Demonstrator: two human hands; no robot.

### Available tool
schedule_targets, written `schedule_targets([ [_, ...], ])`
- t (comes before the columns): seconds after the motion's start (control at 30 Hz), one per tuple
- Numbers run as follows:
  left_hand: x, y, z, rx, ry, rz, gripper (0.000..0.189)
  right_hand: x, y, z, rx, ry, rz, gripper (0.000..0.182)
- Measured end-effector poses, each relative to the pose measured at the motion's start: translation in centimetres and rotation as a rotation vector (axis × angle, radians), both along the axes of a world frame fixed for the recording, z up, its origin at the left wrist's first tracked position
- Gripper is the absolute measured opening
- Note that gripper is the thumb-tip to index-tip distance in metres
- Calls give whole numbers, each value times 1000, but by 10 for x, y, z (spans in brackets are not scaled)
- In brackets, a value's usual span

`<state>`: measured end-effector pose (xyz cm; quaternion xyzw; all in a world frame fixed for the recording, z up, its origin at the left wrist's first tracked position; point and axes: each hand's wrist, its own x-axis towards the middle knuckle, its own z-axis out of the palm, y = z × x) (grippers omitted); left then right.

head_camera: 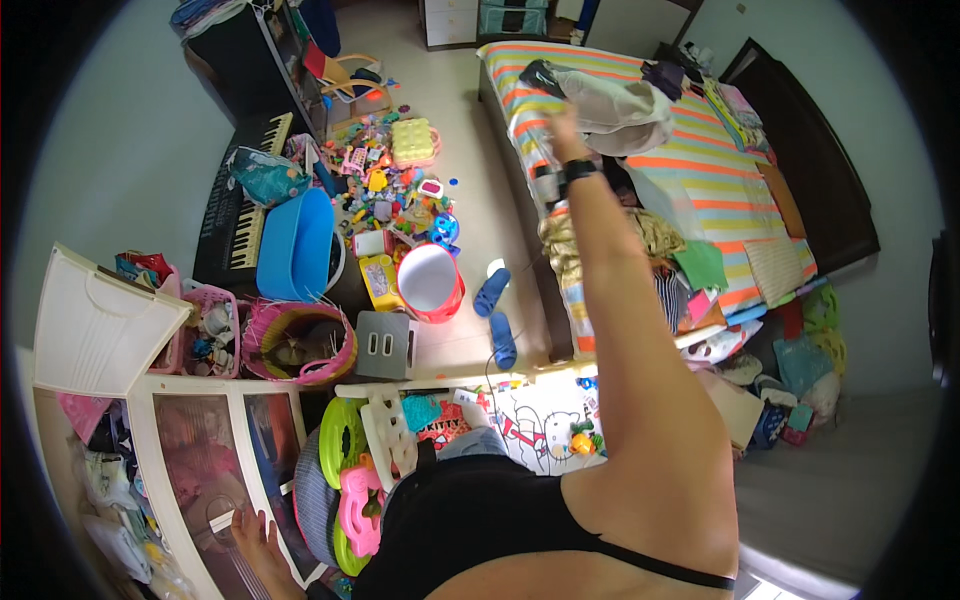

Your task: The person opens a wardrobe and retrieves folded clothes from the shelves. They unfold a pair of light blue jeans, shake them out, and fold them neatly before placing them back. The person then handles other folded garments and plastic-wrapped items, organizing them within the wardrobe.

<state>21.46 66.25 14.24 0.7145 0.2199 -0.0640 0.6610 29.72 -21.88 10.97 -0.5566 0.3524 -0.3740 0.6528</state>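
Note:
My right arm reaches out over the bed, a black band on its wrist. My right hand [564, 133] is blurred, close to a pale garment [622, 105] with a dark piece [541, 78] at one end. Whether the fingers touch or grip the garment is unclear. Below that hand, a shiny gold cloth [564, 241] lies along the bed's edge. My left hand [259, 544] hangs low at the left, fingers apart and holding nothing visible. It is beside the white handle [223, 520] of a cabinet with translucent brown doors [199, 457]; contact cannot be made out.
Many small toys [382, 210] cover the floor between a keyboard [251, 195] and the striped bed [720, 180]. A blue tub [296, 247], a red-rimmed bucket [429, 279], a woven basket [262, 360] and a grey step stool [384, 364] stand nearby. Blue slippers [493, 291] lie beside the bed.

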Motion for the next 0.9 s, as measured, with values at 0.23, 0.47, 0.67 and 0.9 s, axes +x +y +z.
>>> schedule_targets([
  [0.23, -14, 20, 34, 23, -162, -57, 59, 59, 281, -121, 400, -95, 1041, 60],
  [0.47, 27, 114, 18, 117, -270, 201, 48, 4, 500, -48, 248, 228, 1401, 40],
  [0.67, 40, 180, 38, 477, -484, 384, 35, -17, 553, -48, 227, 368, 1518, 38],
  [0.9, 148, 205, 94, 609, -577, 434, 48, -26, 598, -25, 209, 349, 1531, 36],
])
